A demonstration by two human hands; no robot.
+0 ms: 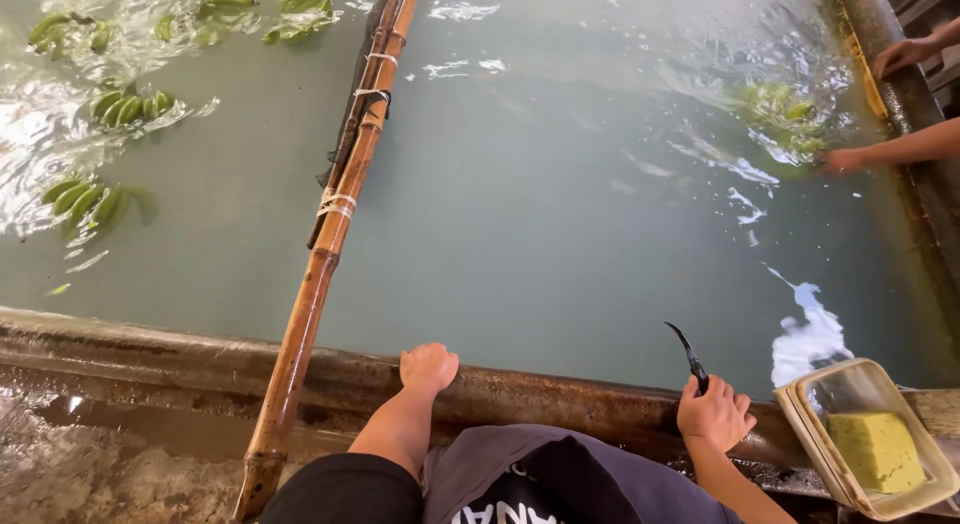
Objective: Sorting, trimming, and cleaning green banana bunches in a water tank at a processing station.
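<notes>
A: Nearest us, our left hand point(428, 368) rests on the rusty tank rim point(150, 349), fingers curled over the edge, gripping nothing else. Our right hand point(714, 414) is closed around the handle of a small curved knife point(688, 354), blade pointing up over the water.

B: Noted. Beside the right hand sits a clear tub point(800, 409) with a yellow sponge point(878, 449) inside. No fruit within our reach.

A: So we judge we're between pieces: knife ready, waiting at the edge. Any next cut needs a bunch brought to the rim first.

B: A bamboo pole point(320, 259) runs away from us across the tank. Left of it, well apart from us, green banana bunches point(85, 199) float in rippling water point(560, 204).

A: Far right, another person's hands point(850, 161) reach into the water at one more bunch point(780, 114), half sunk and blurred.
</notes>
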